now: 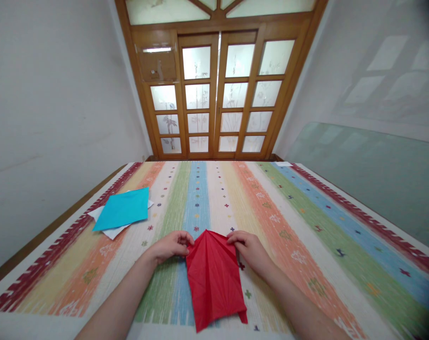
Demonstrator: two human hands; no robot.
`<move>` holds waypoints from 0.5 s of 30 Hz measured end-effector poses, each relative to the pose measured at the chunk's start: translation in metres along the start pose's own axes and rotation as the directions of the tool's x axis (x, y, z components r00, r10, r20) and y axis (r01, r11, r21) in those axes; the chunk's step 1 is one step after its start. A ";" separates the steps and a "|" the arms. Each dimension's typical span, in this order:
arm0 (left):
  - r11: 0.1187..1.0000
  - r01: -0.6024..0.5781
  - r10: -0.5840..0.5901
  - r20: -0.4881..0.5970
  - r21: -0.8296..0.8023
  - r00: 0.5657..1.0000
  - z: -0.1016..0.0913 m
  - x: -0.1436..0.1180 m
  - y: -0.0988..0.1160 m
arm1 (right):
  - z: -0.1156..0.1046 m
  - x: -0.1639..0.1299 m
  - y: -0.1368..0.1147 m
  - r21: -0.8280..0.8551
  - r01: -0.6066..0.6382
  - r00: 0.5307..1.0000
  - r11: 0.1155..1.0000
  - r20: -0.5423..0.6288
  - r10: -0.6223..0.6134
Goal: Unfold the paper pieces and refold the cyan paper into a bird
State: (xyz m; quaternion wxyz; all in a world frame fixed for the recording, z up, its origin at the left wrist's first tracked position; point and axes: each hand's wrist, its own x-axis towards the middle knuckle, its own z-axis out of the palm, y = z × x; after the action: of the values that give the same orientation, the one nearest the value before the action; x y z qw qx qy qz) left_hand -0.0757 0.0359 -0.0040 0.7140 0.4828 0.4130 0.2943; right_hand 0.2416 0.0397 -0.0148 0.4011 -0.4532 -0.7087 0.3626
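Red paper [214, 278]: partly folded sheet, lying flat on the striped cloth [306, 226] right in front of the person; far end comes to a point, near end wide with two loose corners.
Blue paper [124, 208]: well left of the red paper and farther away, unfolded square, untouched.
White paper [110, 230]: under the blue paper, only its edges show, well left of the red paper.
Left hand [170, 245]: at the red paper's upper left edge, fingers curled together and pinching that edge near the point.
Right hand [248, 248]: at the red paper's upper right edge, fingertips together and pressing down on the edge.
Done so far: creases run from the point down through the red paper, and the sides look folded in toward the middle, so I'd judge several folds are made.
Left to do: near end is loose and open, no finished figure visible; looks early-to-mid stage.
Doors [217, 94]: wooden, frosted glass, far beyond the red paper.
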 end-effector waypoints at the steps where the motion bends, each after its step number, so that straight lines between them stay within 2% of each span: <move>1: 1.000 0.003 -0.003 0.016 0.008 1.000 0.000 0.000 0.000 | 0.000 0.000 -0.001 -0.014 0.017 1.000 1.000 0.003 -0.017; 9: 1.000 -0.024 0.025 0.077 -0.014 0.997 -0.002 0.001 -0.002 | -0.003 -0.001 -0.004 -0.082 0.094 0.988 0.992 -0.115 -0.103; 15: 0.996 -0.058 0.062 0.055 -0.060 0.997 -0.002 0.001 -0.001 | -0.001 -0.002 -0.009 -0.081 0.121 0.980 0.989 -0.152 -0.132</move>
State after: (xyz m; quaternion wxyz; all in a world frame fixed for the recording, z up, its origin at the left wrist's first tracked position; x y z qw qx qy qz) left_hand -0.0774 0.0370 -0.0061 0.7300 0.4821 0.3690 0.3137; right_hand 0.2405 0.0348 -0.0073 0.4614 -0.4483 -0.7150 0.2739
